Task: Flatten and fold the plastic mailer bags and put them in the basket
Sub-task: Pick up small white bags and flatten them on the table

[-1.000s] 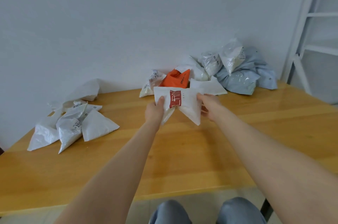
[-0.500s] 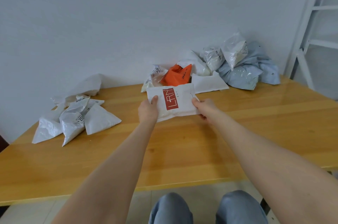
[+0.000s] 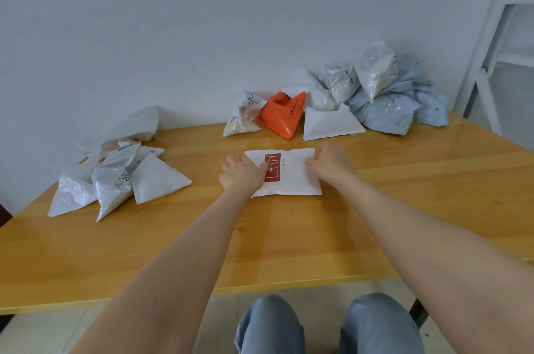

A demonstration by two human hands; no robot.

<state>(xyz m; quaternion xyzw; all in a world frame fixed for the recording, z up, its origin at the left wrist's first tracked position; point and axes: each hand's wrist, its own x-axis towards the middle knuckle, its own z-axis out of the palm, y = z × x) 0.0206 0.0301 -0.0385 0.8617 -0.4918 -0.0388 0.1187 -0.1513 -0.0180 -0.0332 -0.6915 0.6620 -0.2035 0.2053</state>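
Mid-frame, left hand (image 3: 242, 173) and right hand (image 3: 332, 164) press flat, fingers spread, on the white mailer (image 3: 291, 177) (red logo), lying smoothed on the table (image 3: 404, 209).

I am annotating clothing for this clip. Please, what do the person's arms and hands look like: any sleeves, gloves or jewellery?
Both forearms are bare up to the frame edge, no sleeve visible. The left hand and the right hand wear no gloves; no ring, watch or bracelet shows.
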